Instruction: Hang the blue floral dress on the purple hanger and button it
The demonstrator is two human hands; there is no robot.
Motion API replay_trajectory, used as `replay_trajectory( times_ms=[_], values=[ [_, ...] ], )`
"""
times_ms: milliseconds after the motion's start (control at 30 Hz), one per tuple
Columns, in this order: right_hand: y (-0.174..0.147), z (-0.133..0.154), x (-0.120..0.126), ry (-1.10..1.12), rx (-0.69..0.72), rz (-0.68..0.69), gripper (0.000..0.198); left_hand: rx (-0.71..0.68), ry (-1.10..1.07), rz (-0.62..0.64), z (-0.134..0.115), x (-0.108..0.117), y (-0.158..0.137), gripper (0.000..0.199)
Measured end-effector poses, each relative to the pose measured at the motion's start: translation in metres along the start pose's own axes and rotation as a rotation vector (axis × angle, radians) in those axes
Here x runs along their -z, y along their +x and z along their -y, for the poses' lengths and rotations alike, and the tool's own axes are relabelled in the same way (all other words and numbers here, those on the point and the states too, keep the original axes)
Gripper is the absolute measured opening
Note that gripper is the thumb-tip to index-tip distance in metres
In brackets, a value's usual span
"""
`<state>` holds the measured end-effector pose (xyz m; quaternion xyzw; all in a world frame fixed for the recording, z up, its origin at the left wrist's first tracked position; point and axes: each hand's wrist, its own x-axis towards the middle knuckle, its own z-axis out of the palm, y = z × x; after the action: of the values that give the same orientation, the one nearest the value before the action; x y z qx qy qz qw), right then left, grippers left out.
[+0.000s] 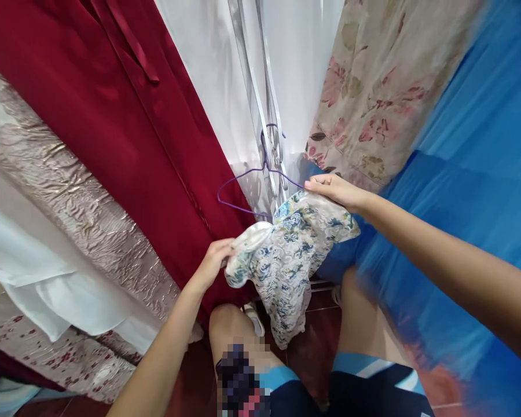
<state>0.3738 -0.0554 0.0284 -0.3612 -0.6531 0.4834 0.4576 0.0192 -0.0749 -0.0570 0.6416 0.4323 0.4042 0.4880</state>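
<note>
A white blouse [289,255] with a blue, green and yellow floral pattern hangs between my two hands. Its far shoulder is pinched in my right hand [336,190], close against the right arm of a purple wire hanger [238,175]. My left hand [215,260] grips the other shoulder edge, near the short sleeve. The hanger's left arm is bare, outside the garment, while its right end passes behind the fabric by my right fingers. Its hook points up in front of white hanging straps [260,98].
Long garments hang all round: a dark red one [125,133], a white one [200,52], a beige floral one [373,110], a bright blue one [481,191] and a textured pale one [82,191]. Below are my knees and a reddish tiled floor [316,324].
</note>
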Motion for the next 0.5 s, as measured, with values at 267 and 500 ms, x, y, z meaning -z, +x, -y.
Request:
replay_trajectory(
  times_ms=[267, 500],
  values=[
    [-0.003, 0.025, 0.008, -0.096, -0.074, 0.181, 0.047, -0.240, 1.191, -0.053, 0.010, 0.056, 0.036, 0.028],
    [-0.002, 0.038, -0.001, -0.124, -0.130, 0.215, 0.044, -0.306, 0.810, -0.348, -0.015, 0.080, 0.087, 0.035]
  ],
)
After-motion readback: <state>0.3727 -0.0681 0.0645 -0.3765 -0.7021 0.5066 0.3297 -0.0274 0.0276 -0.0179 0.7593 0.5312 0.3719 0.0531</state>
